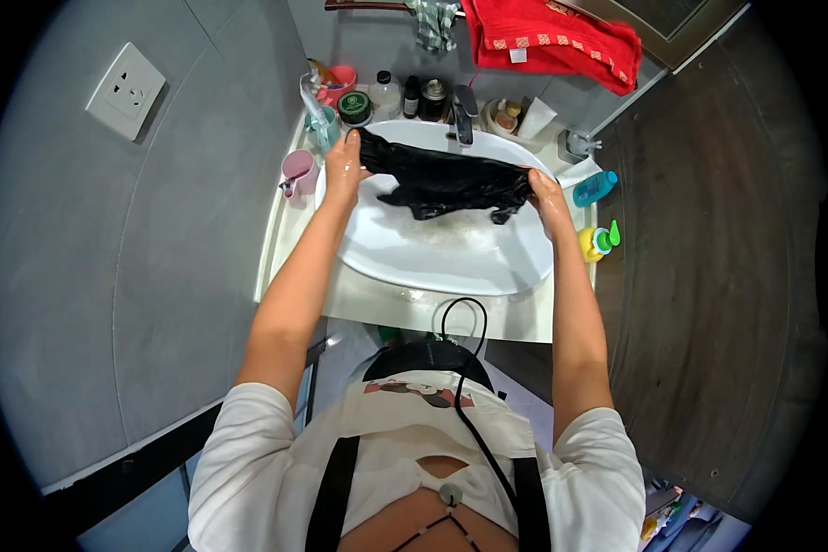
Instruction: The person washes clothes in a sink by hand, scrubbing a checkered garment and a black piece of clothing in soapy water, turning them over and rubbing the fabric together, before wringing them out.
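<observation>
A wet black cloth [451,180], perhaps a garment, is stretched out sideways above the white sink basin [432,267]. At its left end my left hand [344,166] is closed, with the thumb on top. My right hand [547,198] grips the other end in the same way. The lower edge of the cloth hangs ragged and droops toward the basin. Its exact kind does not show. Behind it, at the back of the basin, stands a dark faucet [464,120].
Left of the basin are a pink mug [299,172] and a green-lidded jar [354,108]. Bottles line the back. A blue bottle [595,189] and a yellow pump bottle [596,242] stand on the right. A red towel [561,41] hangs above. A black cable [469,396] loops before me.
</observation>
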`<control>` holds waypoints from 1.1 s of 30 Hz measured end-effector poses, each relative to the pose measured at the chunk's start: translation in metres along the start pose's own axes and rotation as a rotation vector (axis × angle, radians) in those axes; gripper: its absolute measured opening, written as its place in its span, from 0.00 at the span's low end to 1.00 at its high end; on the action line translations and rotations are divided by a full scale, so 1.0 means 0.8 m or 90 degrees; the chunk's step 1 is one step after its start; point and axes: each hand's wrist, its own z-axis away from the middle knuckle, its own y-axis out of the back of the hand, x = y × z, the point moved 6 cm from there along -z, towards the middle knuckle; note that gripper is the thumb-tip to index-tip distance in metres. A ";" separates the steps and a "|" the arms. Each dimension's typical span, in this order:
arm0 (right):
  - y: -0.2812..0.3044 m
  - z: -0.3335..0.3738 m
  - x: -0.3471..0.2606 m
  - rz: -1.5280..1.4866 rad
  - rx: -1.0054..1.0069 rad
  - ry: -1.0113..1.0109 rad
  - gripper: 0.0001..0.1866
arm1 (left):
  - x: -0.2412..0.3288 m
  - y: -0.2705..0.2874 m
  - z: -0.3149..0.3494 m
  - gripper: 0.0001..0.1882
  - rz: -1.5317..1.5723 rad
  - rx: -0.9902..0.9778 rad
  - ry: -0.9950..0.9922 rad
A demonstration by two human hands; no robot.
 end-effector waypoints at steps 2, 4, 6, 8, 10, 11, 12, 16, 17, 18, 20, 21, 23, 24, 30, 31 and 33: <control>0.015 0.003 -0.003 -0.021 0.014 0.000 0.22 | 0.011 0.004 -0.003 0.15 -0.009 0.000 -0.026; 0.028 0.001 -0.006 0.012 0.029 0.002 0.22 | 0.016 0.004 -0.008 0.15 -0.023 0.011 -0.051; 0.039 -0.007 -0.007 0.076 0.059 0.012 0.21 | 0.011 0.007 -0.016 0.15 -0.041 0.003 -0.059; 0.027 -0.005 -0.016 0.070 0.057 -0.019 0.20 | 0.017 0.004 -0.011 0.15 -0.036 0.010 -0.054; 0.012 -0.004 -0.025 0.053 0.054 -0.041 0.19 | 0.020 -0.004 -0.003 0.14 -0.045 0.012 -0.046; 0.004 -0.007 -0.027 0.037 0.051 -0.047 0.19 | 0.020 -0.009 0.003 0.14 -0.057 0.011 -0.041; -0.004 -0.009 -0.029 0.022 0.048 -0.053 0.19 | 0.019 -0.014 0.007 0.14 -0.069 0.011 -0.036; -0.054 -0.019 -0.043 -0.018 -0.024 -0.076 0.18 | -0.039 -0.011 -0.004 0.21 -0.329 -0.026 -0.243; -0.060 -0.020 -0.039 -0.040 -0.028 -0.090 0.18 | -0.037 -0.027 0.015 0.22 -0.466 -0.050 -0.314; -0.066 -0.021 -0.035 -0.062 -0.032 -0.104 0.18 | -0.040 -0.042 0.039 0.25 -0.517 -0.083 -0.347; -0.075 -0.026 -0.029 -0.145 -0.062 -0.132 0.15 | -0.031 -0.073 0.085 0.29 -0.584 -0.194 -0.455; -0.079 -0.028 -0.028 -0.191 -0.065 -0.139 0.15 | -0.036 -0.083 0.098 0.30 -0.581 -0.253 -0.435; -0.099 -0.023 -0.028 -0.280 -0.072 -0.158 0.14 | -0.038 -0.101 0.115 0.31 -0.562 -0.314 -0.417; -0.107 -0.018 -0.033 -0.352 -0.101 -0.160 0.13 | -0.040 -0.106 0.114 0.29 -0.549 -0.308 -0.420; -0.121 -0.006 -0.055 -0.365 -0.141 -0.091 0.15 | -0.055 -0.097 0.068 0.10 -0.293 -0.192 -0.259; -0.114 -0.002 -0.064 -0.335 -0.116 -0.049 0.16 | -0.065 -0.097 0.057 0.10 -0.209 -0.253 -0.072; -0.089 0.000 -0.037 -0.259 0.016 -0.058 0.19 | -0.071 -0.096 0.054 0.11 0.014 -0.210 0.131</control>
